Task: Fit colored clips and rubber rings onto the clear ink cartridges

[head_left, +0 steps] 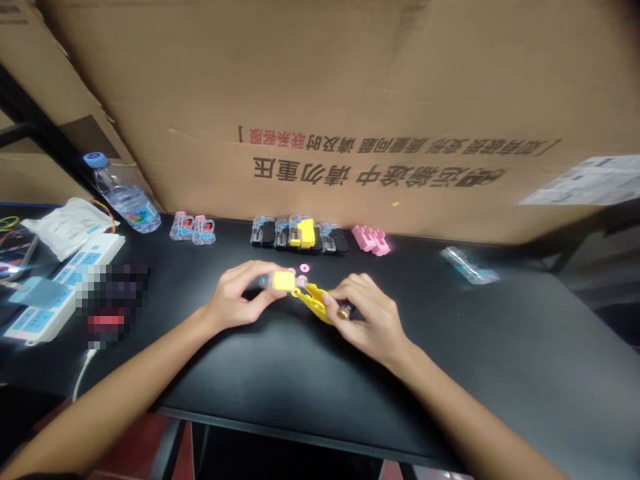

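Observation:
My left hand (245, 293) is closed on a small clear plastic piece with a yellow block (283, 281) in it, pinched between thumb and fingers. In my right hand (370, 317) is a flat yellow plastic part (316, 303), its narrow end touching or close to the clear piece. A dark rod with a brass-coloured end (344, 311) also sits in the right hand's grip; its kind is hidden by the fingers. Just beyond the hands lies a small pink ring (305, 268).
Along the back stand several clear-and-black plastic units (263, 231), a yellow part (303, 233) on them, pink parts (371, 240) and two clear-pink pieces (203, 230). A water bottle (127, 200), power strip (65, 287) and clear packet (469, 265) lie around. Cardboard (320, 87) walls the back.

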`<state>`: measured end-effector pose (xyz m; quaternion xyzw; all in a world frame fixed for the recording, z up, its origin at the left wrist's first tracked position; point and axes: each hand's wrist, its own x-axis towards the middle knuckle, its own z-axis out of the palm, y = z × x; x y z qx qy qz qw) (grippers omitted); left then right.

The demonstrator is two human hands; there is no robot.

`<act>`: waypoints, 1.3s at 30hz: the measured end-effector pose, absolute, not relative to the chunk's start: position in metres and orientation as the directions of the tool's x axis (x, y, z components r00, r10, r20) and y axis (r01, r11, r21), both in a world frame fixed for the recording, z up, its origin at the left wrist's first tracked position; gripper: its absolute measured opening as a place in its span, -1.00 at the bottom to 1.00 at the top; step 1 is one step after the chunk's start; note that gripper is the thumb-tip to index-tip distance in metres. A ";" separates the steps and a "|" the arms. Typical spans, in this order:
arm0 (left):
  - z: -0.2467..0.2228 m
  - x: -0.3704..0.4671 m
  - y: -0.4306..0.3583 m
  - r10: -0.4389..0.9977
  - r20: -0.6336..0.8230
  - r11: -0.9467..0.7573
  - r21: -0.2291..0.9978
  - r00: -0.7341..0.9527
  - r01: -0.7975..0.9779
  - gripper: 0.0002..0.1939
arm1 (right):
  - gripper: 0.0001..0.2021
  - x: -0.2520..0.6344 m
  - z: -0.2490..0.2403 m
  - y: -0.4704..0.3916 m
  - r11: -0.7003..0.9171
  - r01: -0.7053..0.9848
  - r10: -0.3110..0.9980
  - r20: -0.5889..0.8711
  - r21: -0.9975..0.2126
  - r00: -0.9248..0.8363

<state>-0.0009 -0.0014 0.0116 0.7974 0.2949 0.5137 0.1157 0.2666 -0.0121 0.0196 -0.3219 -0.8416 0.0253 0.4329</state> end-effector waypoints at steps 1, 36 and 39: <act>0.013 -0.005 0.003 0.598 0.764 -0.775 0.474 0.241 0.418 -0.76 | -0.78 0.273 0.020 -0.006 0.781 0.550 0.561 0.721 -0.296 -0.407; 0.027 -0.060 0.037 0.880 0.417 -0.322 0.178 0.225 0.930 -0.69 | -0.58 0.397 -0.006 0.074 0.055 0.873 0.912 0.380 -0.485 0.154; 0.026 -0.062 0.037 0.872 0.385 -0.381 0.146 0.302 0.913 -0.74 | -0.60 0.393 -0.006 0.074 0.110 0.862 0.914 0.392 -0.495 0.109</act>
